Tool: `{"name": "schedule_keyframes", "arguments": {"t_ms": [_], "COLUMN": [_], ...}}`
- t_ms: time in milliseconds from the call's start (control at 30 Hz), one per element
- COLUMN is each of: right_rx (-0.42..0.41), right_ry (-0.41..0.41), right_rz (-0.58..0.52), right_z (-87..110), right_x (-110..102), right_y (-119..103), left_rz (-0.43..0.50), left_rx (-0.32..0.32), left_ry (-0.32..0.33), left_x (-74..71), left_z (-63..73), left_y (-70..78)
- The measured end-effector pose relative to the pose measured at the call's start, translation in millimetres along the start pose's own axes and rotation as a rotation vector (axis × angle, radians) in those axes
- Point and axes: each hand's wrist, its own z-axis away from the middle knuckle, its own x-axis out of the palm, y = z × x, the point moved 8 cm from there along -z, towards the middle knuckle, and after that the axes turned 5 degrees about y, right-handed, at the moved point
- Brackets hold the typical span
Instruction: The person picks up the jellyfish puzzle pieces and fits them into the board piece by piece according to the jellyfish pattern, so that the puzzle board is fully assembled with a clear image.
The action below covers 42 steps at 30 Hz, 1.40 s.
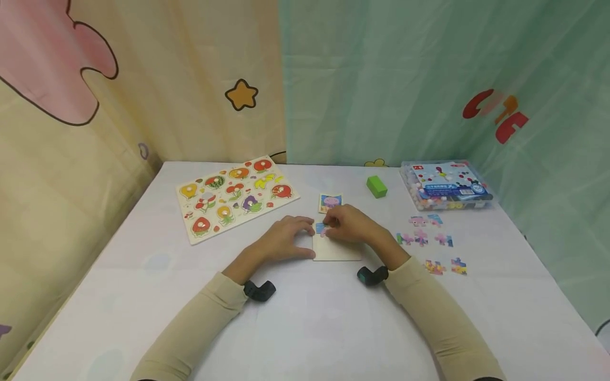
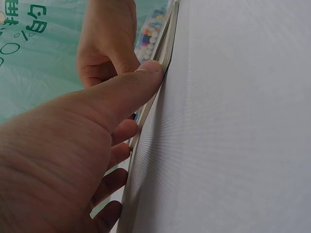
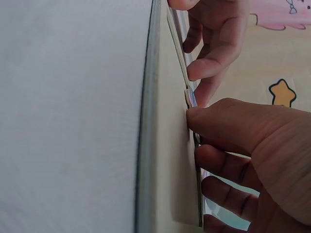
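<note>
A small pale puzzle board (image 1: 337, 253) lies flat on the white table. At its upper left, my right hand (image 1: 350, 225) pinches a blue-and-pink puzzle piece (image 1: 320, 229) close over the board; in the right wrist view the thumb and fingertips meet at the piece (image 3: 191, 97). My left hand (image 1: 284, 241) spans the board's left side, thumb at the near corner and fingertips at the far one. The left wrist view has its thumb (image 2: 151, 67) resting along the board's edge. Just behind the board is a small picture card (image 1: 330, 201), partly covered by the right hand.
Several loose jigsaw pieces (image 1: 420, 237) lie to the right. Behind them stands a clear plastic case (image 1: 448, 185) of coloured beads. A green block (image 1: 377, 187) sits at the back, and a fruit-and-vegetable peg board (image 1: 238, 198) lies at the back left. Curtains surround the table (image 1: 310, 328).
</note>
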Motion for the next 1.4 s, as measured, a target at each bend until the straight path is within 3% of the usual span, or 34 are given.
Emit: {"name": "schedule_keyframes", "arguments": {"t_ms": [167, 367, 700, 1033, 1400], "right_rx": [0.024, -0.004, -0.036, -0.014, -0.035], "right_ry": [-0.014, -0.006, 0.009, 0.001, -0.036], "right_rz": [0.023, 0.030, 0.014, -0.016, -0.038], "right_z": [-0.3, -0.4, 0.6, 2.0, 3.1], "right_x": [0.7, 0.1, -0.6, -1.1, -1.3], "right_y": [2.4, -0.3, -3.0, -1.8, -2.5], "left_rz": [-0.001, -0.005, 0.000, -0.002, 0.005], "left_rx": [0.009, 0.014, 0.016, 0.008, 0.016], "left_ry": [0.005, 0.012, 0.015, 0.012, 0.020], "left_x": [-0.2, -0.5, -1.0, -0.2, 0.0], "left_z": [-0.1, 0.2, 1.3, 1.2, 1.4], "left_y": [-0.1, -0.3, 0.5, -0.7, -0.7]}}
